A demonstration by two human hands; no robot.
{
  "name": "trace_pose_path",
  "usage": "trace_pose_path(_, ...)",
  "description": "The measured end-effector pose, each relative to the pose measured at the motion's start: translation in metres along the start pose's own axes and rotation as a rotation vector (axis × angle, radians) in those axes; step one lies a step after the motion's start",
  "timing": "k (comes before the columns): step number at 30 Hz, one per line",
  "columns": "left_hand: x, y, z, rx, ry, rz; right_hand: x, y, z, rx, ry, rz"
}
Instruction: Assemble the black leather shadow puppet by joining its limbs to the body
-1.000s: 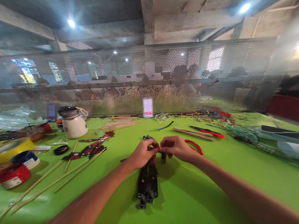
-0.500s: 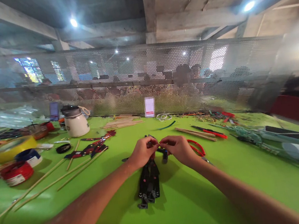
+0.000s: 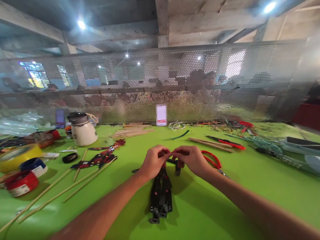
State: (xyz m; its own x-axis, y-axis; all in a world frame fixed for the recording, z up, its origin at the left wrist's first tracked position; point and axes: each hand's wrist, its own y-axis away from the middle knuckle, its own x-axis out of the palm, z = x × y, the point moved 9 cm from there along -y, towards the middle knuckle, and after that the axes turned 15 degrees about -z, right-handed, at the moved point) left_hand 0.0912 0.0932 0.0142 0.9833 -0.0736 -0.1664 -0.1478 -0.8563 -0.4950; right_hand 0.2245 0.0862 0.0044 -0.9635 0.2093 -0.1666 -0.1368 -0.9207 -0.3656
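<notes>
A black jointed figure (image 3: 160, 192) with small pink dots lies on the green table, its legs toward me. My left hand (image 3: 155, 162) is over its upper part, thumb and fingers pinched together. Fingertip to fingertip with it, my right hand (image 3: 192, 158) is pinched too. Whatever the fingertips grip is too small to make out. A dark arm-like piece of the figure (image 3: 178, 168) shows below my right fingers. The figure's top is largely hidden by my hands. Just beyond my right hand lie red-handled scissors (image 3: 211, 158), partly covered by it.
On the left, a second flat dark-red figure (image 3: 99, 159) lies among thin sticks (image 3: 68, 192), near tape rolls (image 3: 22, 183) and a cream jug (image 3: 84, 132). Bundled sticks (image 3: 212, 145) and a red-and-black tool (image 3: 226, 143) lie right. A perforated screen (image 3: 131, 88) stands behind.
Both hands stay pinched together over the figure, with only slight finger movement. The dark piece under my right hand shows a little more red. The view has shifted slightly.
</notes>
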Motion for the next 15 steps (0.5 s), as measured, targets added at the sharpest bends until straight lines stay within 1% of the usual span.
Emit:
trace_pose_path(4,-0.003,0.0,-0.002,0.038,-0.041,-0.093,-0.005,-0.001,0.003,-0.007,-0.007,-0.074)
trace_pose_path(7,-0.003,0.001,-0.004,0.065,-0.069,-0.134,-0.008,0.0,0.004,-0.011,-0.008,-0.108)
trace_pose_path(11,-0.002,0.003,-0.006,0.092,-0.097,-0.138,-0.004,0.002,0.0,0.026,-0.033,-0.083)
trace_pose_path(15,-0.002,0.004,-0.005,0.102,-0.109,-0.133,0.004,0.006,-0.008,0.104,-0.101,-0.05)
